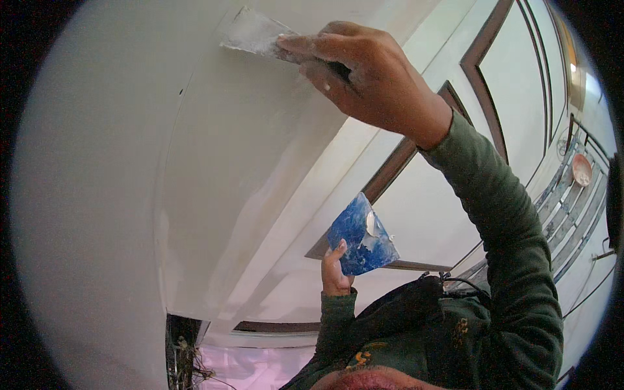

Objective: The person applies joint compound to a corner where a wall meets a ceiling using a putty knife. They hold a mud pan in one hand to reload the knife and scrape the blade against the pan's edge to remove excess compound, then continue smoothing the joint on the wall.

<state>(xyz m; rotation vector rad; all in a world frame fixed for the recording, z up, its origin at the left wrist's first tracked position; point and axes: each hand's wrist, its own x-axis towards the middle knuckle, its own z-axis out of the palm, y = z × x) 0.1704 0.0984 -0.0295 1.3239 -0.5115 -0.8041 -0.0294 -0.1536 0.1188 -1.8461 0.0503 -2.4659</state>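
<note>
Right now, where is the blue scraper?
In the head view, the blue scraper is low and centre, held up in the left hand, below the raised right hand.

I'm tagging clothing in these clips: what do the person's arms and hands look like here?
Both arms are in long dark green sleeves with ribbed cuffs at the wrists. The right hand and left hand are bare, with no gloves; the right fingers are smeared with white filler. No watch or rings show.

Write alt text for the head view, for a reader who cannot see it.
The right hand presses a putty knife flat against a white wall. Lower down, the left hand holds a blue scraper smeared with white filler, clear of the wall.
</note>
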